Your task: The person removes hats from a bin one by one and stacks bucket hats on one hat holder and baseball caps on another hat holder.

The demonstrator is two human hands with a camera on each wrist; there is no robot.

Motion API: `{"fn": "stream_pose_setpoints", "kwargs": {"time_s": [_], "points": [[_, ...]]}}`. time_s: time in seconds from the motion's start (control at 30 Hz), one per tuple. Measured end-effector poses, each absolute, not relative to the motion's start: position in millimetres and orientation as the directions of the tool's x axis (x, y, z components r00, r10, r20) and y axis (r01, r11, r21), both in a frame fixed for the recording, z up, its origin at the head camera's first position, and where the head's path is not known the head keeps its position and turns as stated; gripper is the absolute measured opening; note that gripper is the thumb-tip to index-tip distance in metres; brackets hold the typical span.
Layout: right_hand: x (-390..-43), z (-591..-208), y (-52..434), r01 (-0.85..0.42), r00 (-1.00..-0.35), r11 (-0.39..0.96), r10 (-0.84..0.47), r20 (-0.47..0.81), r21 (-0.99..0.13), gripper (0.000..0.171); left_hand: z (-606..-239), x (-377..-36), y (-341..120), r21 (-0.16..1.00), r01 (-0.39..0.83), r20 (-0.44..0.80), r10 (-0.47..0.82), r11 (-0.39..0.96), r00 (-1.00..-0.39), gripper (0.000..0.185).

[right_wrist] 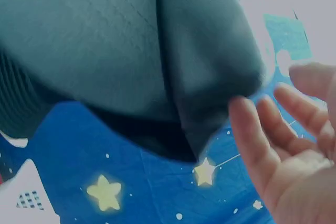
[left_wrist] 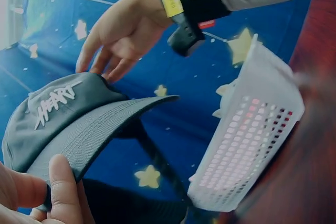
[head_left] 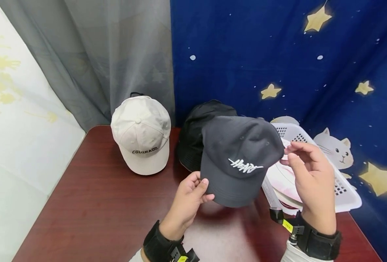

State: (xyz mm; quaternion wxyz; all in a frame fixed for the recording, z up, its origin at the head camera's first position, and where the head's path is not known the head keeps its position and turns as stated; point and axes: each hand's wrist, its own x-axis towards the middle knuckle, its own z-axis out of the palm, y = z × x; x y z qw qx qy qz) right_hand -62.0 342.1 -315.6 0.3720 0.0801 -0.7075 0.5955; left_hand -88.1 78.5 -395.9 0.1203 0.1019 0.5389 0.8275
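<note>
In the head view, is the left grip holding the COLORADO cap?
No, the left grip pinches the dark gray cap with white lettering, while the COLORADO cap sits apart on the table.

A dark cap (right_wrist: 105,51) fills the upper left and middle, rows of stitching crossing its surface. On the right is the right grip (right_wrist: 299,177) — a bare hand, fingers slightly bent — its fingertips (right_wrist: 242,106) at the cap's edge; whether they touch is unclear. Behind hangs a blue curtain (right_wrist: 157,192) with yellow stars (right_wrist: 105,192); a white perforated basket (right_wrist: 31,180) shows lower left.
</note>
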Motion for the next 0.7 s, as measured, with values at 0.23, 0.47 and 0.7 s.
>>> {"fn": "stream_pose_setpoints", "kwargs": {"time_s": [0.23, 0.47, 0.7], "points": [[-71, -332, 323, -0.426, -0.779, 0.127, 0.452, 0.435, -0.896, 0.019, -384, -85, 56, 0.882, -0.042, 0.089, 0.254, -0.469, -0.963, 0.014], [-80, -351, 291, -0.378, -0.866, 0.179, 0.277, 0.415, -0.908, 0.015, -392, -84, 42, 0.894, -0.078, 0.043, 0.259, -0.441, -0.965, 0.012], [-85, -358, 282, -0.347, -0.902, 0.180, 0.203, 0.381, -0.920, 0.012, -396, -86, 16, 0.925, -0.132, 0.003, 0.353, -0.357, -0.935, 0.009]]}}
